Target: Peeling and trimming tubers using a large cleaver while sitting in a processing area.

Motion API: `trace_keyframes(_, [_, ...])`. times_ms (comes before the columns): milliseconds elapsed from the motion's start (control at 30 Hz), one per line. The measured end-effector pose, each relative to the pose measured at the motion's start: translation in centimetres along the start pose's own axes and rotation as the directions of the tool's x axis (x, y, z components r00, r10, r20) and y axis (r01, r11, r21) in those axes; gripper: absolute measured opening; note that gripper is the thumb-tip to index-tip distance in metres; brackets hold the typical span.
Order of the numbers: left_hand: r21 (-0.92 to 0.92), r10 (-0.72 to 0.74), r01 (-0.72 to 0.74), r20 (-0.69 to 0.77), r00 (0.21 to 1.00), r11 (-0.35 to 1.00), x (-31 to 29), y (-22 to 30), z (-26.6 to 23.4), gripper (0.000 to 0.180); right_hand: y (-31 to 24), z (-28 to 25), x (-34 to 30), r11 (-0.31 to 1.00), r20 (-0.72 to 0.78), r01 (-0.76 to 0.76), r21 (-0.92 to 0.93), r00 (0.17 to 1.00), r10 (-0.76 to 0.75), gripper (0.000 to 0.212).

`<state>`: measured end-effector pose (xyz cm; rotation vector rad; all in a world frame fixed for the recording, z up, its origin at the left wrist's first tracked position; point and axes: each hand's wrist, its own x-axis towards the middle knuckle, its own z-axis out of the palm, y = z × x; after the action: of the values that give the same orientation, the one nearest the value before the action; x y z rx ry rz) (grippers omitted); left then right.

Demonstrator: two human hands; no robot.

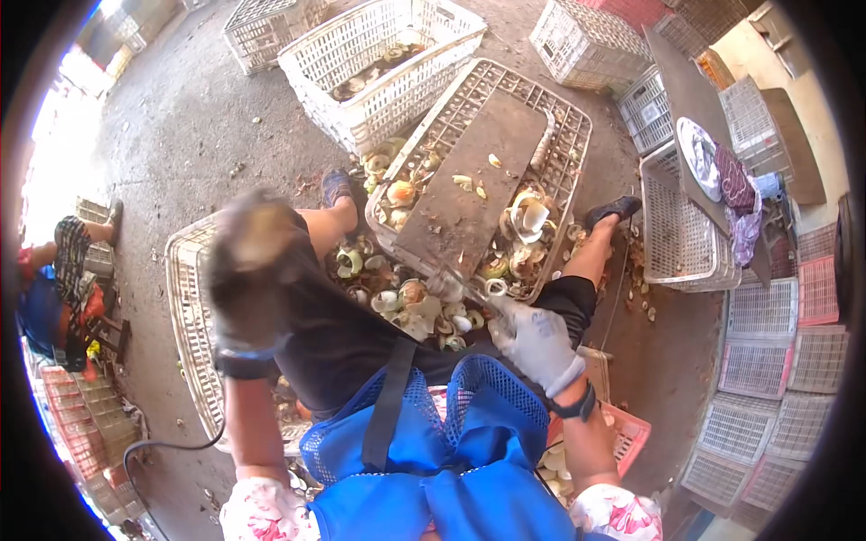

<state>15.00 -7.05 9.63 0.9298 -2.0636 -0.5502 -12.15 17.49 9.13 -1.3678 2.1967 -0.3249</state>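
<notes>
My left hand [253, 270], in a dark glove, is raised over my left thigh and smeared by motion. A tan patch shows at its top, too blurred to tell whether it is a held thing. My right hand [538, 347], in a grey glove, is closed on a knife [473, 293], its thin blade pointing away to the upper left. Ahead of the knife, a brown board [478, 171] lies across an upturned plastic crate [564, 144], with a few pale scraps [464, 183] on it. Onion-like peels and shells [415, 307] are heaped between my legs.
A white crate [361, 117] with scraps inside stands beyond the board. Another crate [189, 316] is by my left leg, and a red one [627, 437] by my right hip. Crates are stacked at the right [762, 316]. Another person [54, 298] sits at the far left.
</notes>
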Motion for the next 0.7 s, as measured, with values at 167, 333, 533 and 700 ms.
trace_keyframes(167, [-0.388, -0.381, 0.681, 0.610, 0.695, 0.621, 0.6, 5.1, 10.3, 0.075, 2.4, 1.6, -2.2, 0.974, -0.244, -0.042, 0.220, 0.965, 0.097, 0.034])
trace_keyframes(333, [-0.143, -0.282, 0.430, 0.566, 0.774, 0.891, -2.2, 4.2, 17.2, 0.082, 3.9, 3.6, -2.4, 0.711, -0.106, -0.151, 0.687, 0.947, 0.304, 0.033])
trace_keyframes(533, [-0.231, -0.428, 0.704, 0.654, 0.623, 0.671, -1.7, 5.3, 17.3, 0.088, 2.2, 5.1, -1.5, 0.802, -0.118, -0.096, 0.589, 0.972, 0.202, 0.030])
trace_keyframes(700, [-0.046, -0.356, 0.462, 0.570, 0.741, 0.886, -2.3, 4.7, 17.0, 0.084, 2.7, 5.1, -1.6, 0.731, -0.110, -0.122, 0.672, 0.959, 0.262, 0.029])
